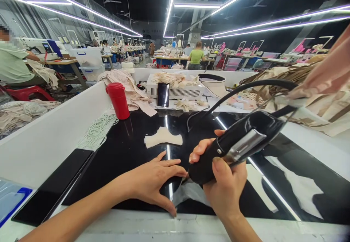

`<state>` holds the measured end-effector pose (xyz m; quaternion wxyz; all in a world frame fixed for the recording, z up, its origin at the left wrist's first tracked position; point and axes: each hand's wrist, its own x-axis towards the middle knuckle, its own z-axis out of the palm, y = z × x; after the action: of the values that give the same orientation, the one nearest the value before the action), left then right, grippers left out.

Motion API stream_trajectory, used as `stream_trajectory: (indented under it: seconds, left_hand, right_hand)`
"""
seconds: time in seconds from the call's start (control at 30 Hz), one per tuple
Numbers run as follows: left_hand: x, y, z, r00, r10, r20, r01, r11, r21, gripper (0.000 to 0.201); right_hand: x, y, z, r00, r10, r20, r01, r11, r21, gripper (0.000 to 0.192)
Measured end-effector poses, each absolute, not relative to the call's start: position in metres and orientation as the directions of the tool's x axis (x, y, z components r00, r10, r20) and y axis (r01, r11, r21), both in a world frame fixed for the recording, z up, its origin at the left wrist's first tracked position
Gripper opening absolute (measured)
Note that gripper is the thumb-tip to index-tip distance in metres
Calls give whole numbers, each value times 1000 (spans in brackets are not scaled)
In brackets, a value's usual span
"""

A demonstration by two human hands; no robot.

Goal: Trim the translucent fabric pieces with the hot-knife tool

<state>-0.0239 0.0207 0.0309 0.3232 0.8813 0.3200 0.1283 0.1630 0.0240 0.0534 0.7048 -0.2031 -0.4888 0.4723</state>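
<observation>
My right hand (224, 183) grips a black hand-held tool (235, 145) with a metal plate and a black cord (246, 87) arching off to the right; its tip points down at the glossy black table (131, 150). My left hand (155, 178) lies flat, fingers spread, on the table right beside the tool's tip, pressing on something dark that I cannot make out. A small cream fabric piece (163, 138) lies a little farther back.
A red cup (119, 100) and a coil of white cord (97, 130) sit at the left. A black phone (51, 187) lies at the near left. Beige fabric (131, 90), a white box (175, 88) and tan straps (300, 77) crowd the back and right. People work at distant tables.
</observation>
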Motion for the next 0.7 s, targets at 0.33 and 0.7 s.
stream_trajectory:
  seconds: [0.33, 0.7]
  left_hand:
    - [-22, 20, 32, 762, 647, -10, 500, -579, 645, 100]
    - [-21, 18, 31, 762, 646, 43, 486, -615, 621, 91]
  right_hand:
    - [160, 15, 52, 43, 873, 486, -470, 446, -761, 42]
    - [153, 2, 52, 0, 864, 503, -507, 433, -745, 44]
